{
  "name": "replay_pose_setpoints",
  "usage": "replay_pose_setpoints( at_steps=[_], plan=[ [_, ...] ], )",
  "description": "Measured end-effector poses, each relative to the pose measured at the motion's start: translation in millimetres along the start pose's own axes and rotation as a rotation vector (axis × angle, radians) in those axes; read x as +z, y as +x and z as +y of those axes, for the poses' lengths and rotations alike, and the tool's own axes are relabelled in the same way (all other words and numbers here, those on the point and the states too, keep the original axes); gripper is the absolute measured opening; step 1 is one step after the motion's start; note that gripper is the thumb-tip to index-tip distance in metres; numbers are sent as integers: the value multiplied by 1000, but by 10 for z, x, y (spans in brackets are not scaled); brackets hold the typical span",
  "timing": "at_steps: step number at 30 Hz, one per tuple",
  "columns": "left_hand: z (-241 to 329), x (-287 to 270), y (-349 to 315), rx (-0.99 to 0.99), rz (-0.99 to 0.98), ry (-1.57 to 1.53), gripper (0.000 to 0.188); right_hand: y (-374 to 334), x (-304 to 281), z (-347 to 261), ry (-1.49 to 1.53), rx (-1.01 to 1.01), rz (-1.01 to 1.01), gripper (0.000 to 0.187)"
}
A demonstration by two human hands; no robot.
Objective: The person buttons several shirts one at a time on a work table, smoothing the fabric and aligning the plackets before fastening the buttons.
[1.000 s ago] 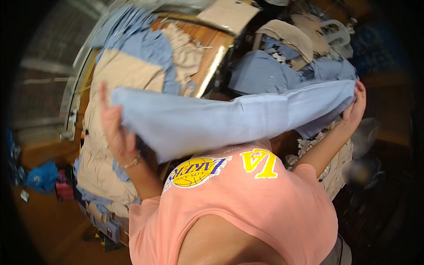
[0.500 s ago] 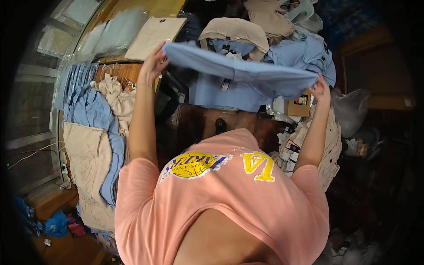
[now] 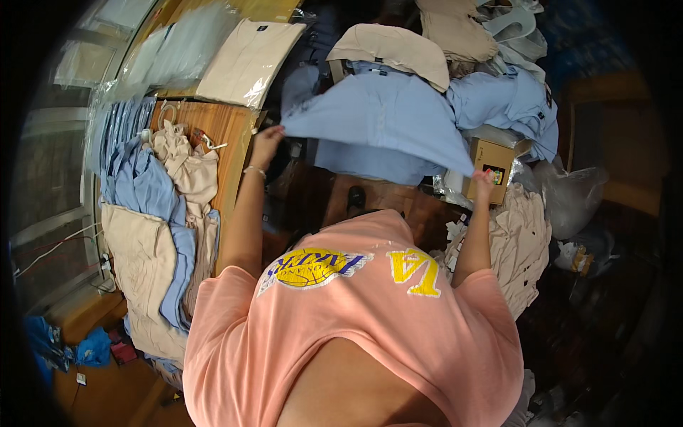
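Observation:
A light blue knit garment [image 3: 377, 114] is spread in the air in front of me, its near edge stretched between my hands. At its left corner, the fingers of my left hand [image 3: 266, 146] pinch the cloth. My right hand [image 3: 484, 183] grips the right corner, beside a small cardboard box [image 3: 492, 158]. The far part of the garment lies up against a beige folded garment [image 3: 388, 51] with a dark label below it. Under the stretched edge, more blue cloth [image 3: 370, 164] shows, partly hidden.
To the left, beige garments [image 3: 142, 263] and blue ones [image 3: 139, 174] are heaped beside a wooden table [image 3: 235, 153]. A bagged beige garment [image 3: 245, 60] lies farther back. At right are blue garments [image 3: 505, 103], a beige pile [image 3: 523, 242] and a clear plastic bag [image 3: 569, 188].
Both hands have come down and nearer to me, the right one also leftward. The blue garment, a narrow raised band before, now spreads out wide and lower.

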State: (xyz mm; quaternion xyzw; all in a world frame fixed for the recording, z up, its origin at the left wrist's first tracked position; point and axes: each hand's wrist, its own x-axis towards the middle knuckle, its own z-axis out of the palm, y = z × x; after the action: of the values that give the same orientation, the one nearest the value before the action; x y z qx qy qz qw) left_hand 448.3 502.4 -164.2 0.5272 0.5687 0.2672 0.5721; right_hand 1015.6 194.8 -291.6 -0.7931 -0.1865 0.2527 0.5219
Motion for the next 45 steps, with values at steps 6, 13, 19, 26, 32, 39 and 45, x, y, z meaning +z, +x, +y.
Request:
replay_pose_setpoints(
  at_steps=[6,13,19,26,32,39,45],
  plan=[
    [-784,-16,-512,-124,-60,340,86,-381,641,389,-336,293,-139,18],
    [-104,-452,-2146,-199,-333,324,62,-603,2533,-1188,-270,242,-695,26],
    [515,-1501,-3699,-60,10,31,46,-2458,4093,-3416,39,-334,-1138,22],
    [-304,-2821,-5368,-152,955,485,34,-5373,4750,-3870,216,-1136,-1536,17],
    [-1105,-3328,-5647,-146,1160,927,55,-6352,5090,-3562,-51,-1758,-1121,23],
    [-899,-3500,-5093,233,1080,349,45,-6908,5106,-3950,-251,-1216,-1716,28],
    [-849,-3980,-5785,161,1778,-398,39,-6223,5609,-4436,211,-970,-1397,32]
  ],
)
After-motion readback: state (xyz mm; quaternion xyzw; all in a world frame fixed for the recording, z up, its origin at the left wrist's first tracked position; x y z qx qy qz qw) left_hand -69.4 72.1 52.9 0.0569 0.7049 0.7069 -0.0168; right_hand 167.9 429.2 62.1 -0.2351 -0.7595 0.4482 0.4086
